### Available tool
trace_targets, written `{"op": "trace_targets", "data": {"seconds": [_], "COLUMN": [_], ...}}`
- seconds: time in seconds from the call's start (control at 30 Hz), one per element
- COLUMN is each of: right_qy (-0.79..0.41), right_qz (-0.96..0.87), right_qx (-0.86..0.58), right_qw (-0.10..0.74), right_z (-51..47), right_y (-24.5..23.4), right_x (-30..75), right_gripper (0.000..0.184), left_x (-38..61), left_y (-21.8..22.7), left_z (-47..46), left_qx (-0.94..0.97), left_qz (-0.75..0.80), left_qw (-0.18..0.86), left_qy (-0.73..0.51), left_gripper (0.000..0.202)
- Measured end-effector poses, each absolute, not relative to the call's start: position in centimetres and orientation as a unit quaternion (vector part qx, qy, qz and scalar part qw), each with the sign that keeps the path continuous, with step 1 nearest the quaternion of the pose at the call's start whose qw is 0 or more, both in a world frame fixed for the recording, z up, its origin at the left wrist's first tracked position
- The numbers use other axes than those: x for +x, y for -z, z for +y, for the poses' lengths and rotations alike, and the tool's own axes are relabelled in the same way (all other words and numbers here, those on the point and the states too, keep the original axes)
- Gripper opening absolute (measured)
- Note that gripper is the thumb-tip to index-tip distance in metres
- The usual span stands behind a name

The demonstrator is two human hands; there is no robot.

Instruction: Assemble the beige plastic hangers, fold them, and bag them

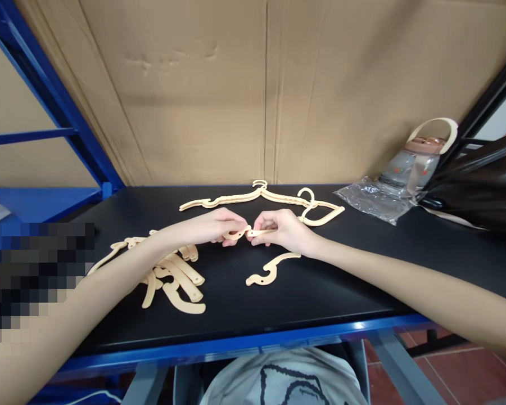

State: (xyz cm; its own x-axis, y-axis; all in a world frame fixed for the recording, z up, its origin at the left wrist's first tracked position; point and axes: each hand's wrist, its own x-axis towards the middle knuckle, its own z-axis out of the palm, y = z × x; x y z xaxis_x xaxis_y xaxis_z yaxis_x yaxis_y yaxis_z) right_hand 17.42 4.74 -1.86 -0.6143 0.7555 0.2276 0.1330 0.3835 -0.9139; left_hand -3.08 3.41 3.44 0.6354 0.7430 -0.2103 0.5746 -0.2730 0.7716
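Observation:
Above the middle of the black tabletop, my left hand (217,225) pinches a cream plastic hanger piece (238,235) with a curved end. My right hand (287,228) is closed on a second cream hanger piece (259,232), mostly covered by the fingers. The ends of the two pieces meet or nearly meet between my fingertips; whether they are joined I cannot tell. Just in front of my right hand lies a loose, wavy hanger arm (270,274). Under and beside my left forearm is a pile of similar hanger parts (181,275), partly hidden.
Behind my hands lie full-shaped cream hangers (236,198) and a hook piece (307,203). At the back right stand a clear water jug (413,163), a crumpled plastic bag (377,199) and a dark bag (480,180). Cardboard (194,112) walls the rear; a blue frame (63,101) rises left.

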Motion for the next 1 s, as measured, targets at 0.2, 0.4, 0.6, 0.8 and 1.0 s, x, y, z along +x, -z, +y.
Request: {"op": "trace_targets", "data": {"seconds": [0.2,0.4,0.6,0.8,1.0], "right_qy": [-0.501,-0.516,-0.518,-0.521,-0.508], "right_qz": [-0.752,-0.746,-0.747,-0.744,-0.746], "right_qx": [-0.279,-0.27,-0.266,-0.264,-0.279], "right_qw": [0.324,0.322,0.321,0.323,0.328], "right_z": [4.5,4.4,4.4,4.2,4.3], "right_y": [2.0,2.0,2.2,2.1,2.1], "right_x": [17.0,16.9,16.8,16.7,16.9], "right_gripper": [0.019,0.024,0.025,0.021,0.021], "left_x": [-3.6,-3.6,-3.7,-3.6,-3.0], "left_y": [-3.4,-3.7,-4.2,-4.4,-4.6], "left_z": [3.6,3.7,4.0,4.0,3.0], "left_qx": [0.802,0.831,0.856,0.871,0.889], "left_qz": [0.368,0.348,0.332,0.346,0.395], "left_qw": [0.468,0.434,0.396,0.345,0.225], "left_qy": [-0.054,-0.011,0.021,0.044,0.048], "left_gripper": [0.029,0.028,0.028,0.024,0.029]}}
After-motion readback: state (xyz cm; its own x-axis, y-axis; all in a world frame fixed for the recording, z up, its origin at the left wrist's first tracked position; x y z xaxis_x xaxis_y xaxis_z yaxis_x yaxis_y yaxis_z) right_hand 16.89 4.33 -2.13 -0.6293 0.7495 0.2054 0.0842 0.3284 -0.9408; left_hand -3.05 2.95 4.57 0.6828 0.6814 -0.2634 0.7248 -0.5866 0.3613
